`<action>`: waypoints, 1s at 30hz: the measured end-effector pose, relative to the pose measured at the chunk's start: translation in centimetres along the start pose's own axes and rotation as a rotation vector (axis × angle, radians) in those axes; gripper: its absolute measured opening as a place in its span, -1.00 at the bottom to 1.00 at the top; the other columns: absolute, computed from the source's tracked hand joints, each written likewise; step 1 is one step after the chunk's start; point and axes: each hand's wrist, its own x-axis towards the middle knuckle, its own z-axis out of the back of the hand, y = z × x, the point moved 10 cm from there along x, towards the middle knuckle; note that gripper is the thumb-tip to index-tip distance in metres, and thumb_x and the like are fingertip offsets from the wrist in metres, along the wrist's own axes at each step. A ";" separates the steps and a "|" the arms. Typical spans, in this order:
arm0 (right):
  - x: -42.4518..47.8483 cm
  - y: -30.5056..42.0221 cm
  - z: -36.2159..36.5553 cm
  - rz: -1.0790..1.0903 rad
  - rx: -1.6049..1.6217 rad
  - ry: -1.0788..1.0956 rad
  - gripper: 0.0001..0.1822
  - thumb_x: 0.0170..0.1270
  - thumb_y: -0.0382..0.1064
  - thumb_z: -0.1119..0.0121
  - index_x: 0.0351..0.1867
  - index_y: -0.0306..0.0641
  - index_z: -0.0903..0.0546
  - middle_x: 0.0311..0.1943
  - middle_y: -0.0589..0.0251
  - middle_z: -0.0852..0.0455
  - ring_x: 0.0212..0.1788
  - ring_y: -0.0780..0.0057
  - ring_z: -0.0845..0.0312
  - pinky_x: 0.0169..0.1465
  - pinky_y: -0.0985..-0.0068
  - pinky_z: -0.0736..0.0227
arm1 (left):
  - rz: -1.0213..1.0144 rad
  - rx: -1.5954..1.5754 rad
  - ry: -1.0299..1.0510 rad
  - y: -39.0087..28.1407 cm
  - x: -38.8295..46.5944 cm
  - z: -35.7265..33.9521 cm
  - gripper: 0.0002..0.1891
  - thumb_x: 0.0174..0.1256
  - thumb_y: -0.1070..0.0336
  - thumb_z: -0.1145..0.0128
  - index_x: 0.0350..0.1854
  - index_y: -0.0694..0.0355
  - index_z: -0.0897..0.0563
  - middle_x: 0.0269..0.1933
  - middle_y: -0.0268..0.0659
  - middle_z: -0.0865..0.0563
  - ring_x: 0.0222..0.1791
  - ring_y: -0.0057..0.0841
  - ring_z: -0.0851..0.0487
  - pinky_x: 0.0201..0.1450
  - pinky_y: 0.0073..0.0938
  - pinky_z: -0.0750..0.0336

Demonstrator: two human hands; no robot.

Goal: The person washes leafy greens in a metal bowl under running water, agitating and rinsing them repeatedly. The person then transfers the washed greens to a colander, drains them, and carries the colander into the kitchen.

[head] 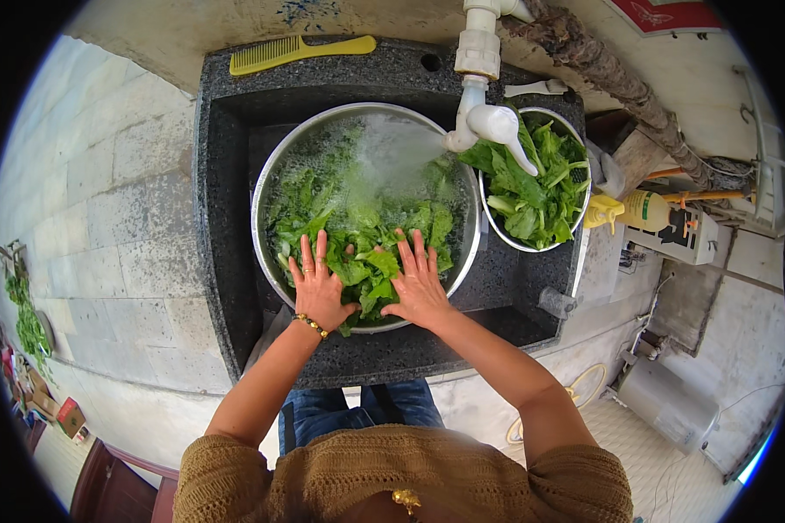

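A round metal basin [259, 247] stands in a dark speckled stone sink [232, 196], full of water and leafy greens [373, 265]. Water runs from a white plastic faucet [490, 124] into the basin and froths the surface. My left hand [320, 284] rests with spread fingers on the greens at the near left, a beaded bracelet on its wrist. On the near right, my right hand [421, 281] presses on the same greens, fingers apart. Some fingertips are partly hidden by leaves. Neither hand grips anything that I can see.
A smaller container [490, 219] heaped with greens sits at the right of the sink. A yellow comb [301, 52] and a white brush [535, 88] lie on the back ledge. Right of the sink is a yellow spray bottle [644, 209]. A clear cup [556, 303] is at the sink's right edge.
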 end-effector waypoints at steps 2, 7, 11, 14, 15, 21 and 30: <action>1.3 -0.6 0.1 -0.028 -0.043 -0.112 0.03 -0.41 -0.05 -0.40 0.21 0.09 -0.06 0.23 -0.01 0.23 0.26 -0.12 0.42 0.13 -0.07 0.14 | 0.053 0.119 0.081 0.9 2.4 -1.8 -0.34 -0.36 0.00 -0.29 -0.03 0.08 -0.48 0.28 -0.06 0.23 0.27 0.00 0.29 0.10 0.11 0.01; 6.1 -4.4 -0.5 -0.205 -0.155 -0.065 -0.16 -0.32 -0.12 -0.35 0.14 0.01 -0.25 0.25 0.01 0.23 0.23 -0.09 0.19 0.12 0.02 0.02 | 0.122 0.238 0.228 3.3 7.3 -4.5 -0.56 -0.11 0.16 -0.18 -0.15 0.28 -0.52 0.26 -0.09 0.02 0.25 -0.15 0.04 0.05 -0.12 -0.22; 9.3 -10.4 -6.7 -0.413 -0.079 0.108 -0.36 -0.04 -0.30 -0.11 0.16 -0.13 -0.19 0.17 -0.05 -0.05 0.18 0.22 -0.04 0.16 0.42 -0.09 | 0.227 0.232 0.509 5.4 9.7 -8.6 -0.58 0.06 0.29 -0.02 0.02 0.29 -0.37 0.17 -0.05 -0.21 -0.02 -0.31 -0.43 -0.15 -0.38 -0.43; 10.5 -11.3 -7.8 -0.492 0.155 0.186 -0.50 0.05 -0.41 0.04 0.11 -0.23 -0.24 0.12 -0.01 -0.17 0.09 0.30 -0.18 0.12 0.55 -0.17 | 0.392 0.164 0.407 8.0 11.0 -9.3 -0.46 0.05 0.26 -0.04 0.12 0.28 -0.25 0.09 -0.03 -0.29 -0.11 -0.31 -0.49 -0.22 -0.38 -0.47; 10.5 -12.0 -7.7 -0.521 0.376 0.094 -0.53 0.07 -0.42 0.06 0.09 -0.25 -0.26 0.09 0.00 -0.22 0.05 0.29 -0.24 0.10 0.54 -0.21 | 0.375 0.130 0.395 7.7 11.5 -9.0 -0.49 0.04 0.28 -0.04 0.09 0.26 -0.28 0.05 -0.03 -0.33 -0.13 -0.30 -0.50 -0.23 -0.37 -0.47; 12.1 -12.4 -2.4 -0.389 0.091 -0.049 -0.62 -0.08 -0.33 -0.10 -0.13 -0.30 -0.45 -0.15 -0.04 -0.48 -0.10 0.11 -0.41 -0.02 0.44 -0.31 | 0.283 -0.199 0.034 5.0 13.7 -1.9 -0.62 -0.06 0.40 -0.06 -0.08 0.12 -0.50 -0.22 -0.07 -0.57 -0.26 -0.27 -0.54 -0.26 -0.31 -0.48; 3.0 -12.0 8.6 -0.393 0.767 -0.587 -0.56 -0.21 -0.49 0.01 -0.13 -0.42 -0.41 -0.43 0.23 -0.55 -0.44 0.62 -0.36 -0.32 0.70 -0.28 | 0.110 -0.540 -0.420 0.9 6.0 8.3 -0.20 -0.41 0.71 -0.04 0.10 0.08 -0.26 0.15 0.12 -0.05 0.12 0.07 -0.13 -0.01 -0.22 -0.31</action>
